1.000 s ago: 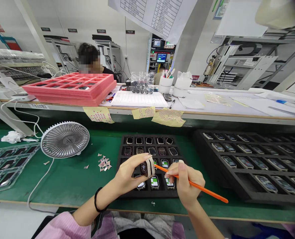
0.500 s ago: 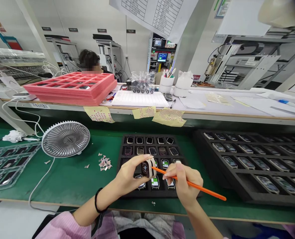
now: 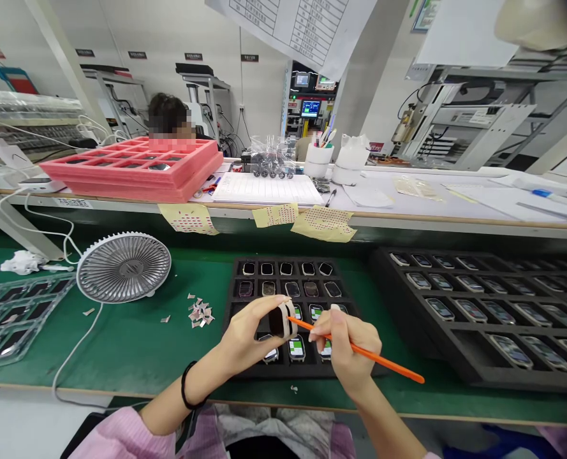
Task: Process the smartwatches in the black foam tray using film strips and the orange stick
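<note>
My left hand [image 3: 247, 338] holds a smartwatch body [image 3: 279, 320] between thumb and fingers, above the black foam tray [image 3: 287, 271]. The watch has a dark face and a pale strip wrapped around its edge. My right hand [image 3: 343, 347] grips a thin orange stick [image 3: 383, 356], and its pointed end reaches the right side of the watch. Several other watches sit in the tray's pockets, some showing green and white labels. My hands hide the tray's lower middle pockets.
A larger black tray [image 3: 484, 319] of watches lies to the right on the green mat [image 3: 134, 344]. A desk fan [image 3: 123, 268], paper scraps and a clear tray [image 3: 10, 319] lie left. A pink foam tray [image 3: 134, 172] stands on the shelf above, with a seated person behind.
The watch has rotated in my left hand, turning its face more edge-on. My right hand and the orange stick have shifted left, and the camera view has moved slightly.
</note>
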The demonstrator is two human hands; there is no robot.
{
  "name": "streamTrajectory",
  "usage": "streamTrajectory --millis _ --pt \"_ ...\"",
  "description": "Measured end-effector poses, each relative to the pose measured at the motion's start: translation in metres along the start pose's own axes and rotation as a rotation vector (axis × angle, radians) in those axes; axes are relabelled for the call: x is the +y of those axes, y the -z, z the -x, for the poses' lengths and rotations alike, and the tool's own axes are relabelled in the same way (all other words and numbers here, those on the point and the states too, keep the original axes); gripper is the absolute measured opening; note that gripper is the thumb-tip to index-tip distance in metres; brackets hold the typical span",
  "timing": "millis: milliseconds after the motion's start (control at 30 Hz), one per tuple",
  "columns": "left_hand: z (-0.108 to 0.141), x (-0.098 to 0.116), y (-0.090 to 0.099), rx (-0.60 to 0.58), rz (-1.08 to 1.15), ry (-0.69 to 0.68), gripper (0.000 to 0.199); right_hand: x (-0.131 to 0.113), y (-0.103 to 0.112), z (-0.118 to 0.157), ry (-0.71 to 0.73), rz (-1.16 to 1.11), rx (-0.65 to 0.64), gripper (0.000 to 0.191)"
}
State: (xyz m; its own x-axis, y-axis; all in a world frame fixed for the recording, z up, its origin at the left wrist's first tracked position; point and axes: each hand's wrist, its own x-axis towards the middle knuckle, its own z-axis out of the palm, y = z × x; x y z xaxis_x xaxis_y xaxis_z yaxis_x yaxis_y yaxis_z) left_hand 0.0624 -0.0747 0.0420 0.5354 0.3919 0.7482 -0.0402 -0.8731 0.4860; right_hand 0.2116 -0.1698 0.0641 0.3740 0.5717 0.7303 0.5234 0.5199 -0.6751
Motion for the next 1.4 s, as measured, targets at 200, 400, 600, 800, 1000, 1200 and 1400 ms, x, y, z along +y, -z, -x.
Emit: streamTrajectory --millis 200,400,600,800,1000,1200,1400 --pt "-0.003 0.003 0.004 -0.044 -0.086 0.09 0.073 0.012 0.005 0.001 -0.029 -0.041 -0.031 0.039" --pt "-0.009 0.004 0.004 -0.105 -0.169 0.113 0.073 0.024 -0.009 0.006 -0.548 -0.276 -0.171 0.032" --pt "-0.01 0.007 0.002 -0.113 -0.172 0.077 0.073 0.024 -0.019 0.008 -0.738 -0.545 -0.18 0.041" --pt "-0.009 0.01 0.002 -0.06 -0.133 0.082 0.078 0.018 -0.015 0.005 -0.796 -0.652 -0.117 0.042" --pt "-0.009 0.011 0.001 -0.057 -0.112 0.08 0.079 0.017 -0.014 0.006 -0.792 -0.672 -0.111 0.041" --pt "-0.008 0.01 0.003 -0.072 -0.043 0.125 0.077 0.018 -0.013 0.007 -0.78 -0.668 -0.104 0.034" --pt "0.001 0.003 0.011 0.031 -0.045 0.187 0.073 0.019 -0.015 0.004 -0.795 -0.661 -0.086 0.036"
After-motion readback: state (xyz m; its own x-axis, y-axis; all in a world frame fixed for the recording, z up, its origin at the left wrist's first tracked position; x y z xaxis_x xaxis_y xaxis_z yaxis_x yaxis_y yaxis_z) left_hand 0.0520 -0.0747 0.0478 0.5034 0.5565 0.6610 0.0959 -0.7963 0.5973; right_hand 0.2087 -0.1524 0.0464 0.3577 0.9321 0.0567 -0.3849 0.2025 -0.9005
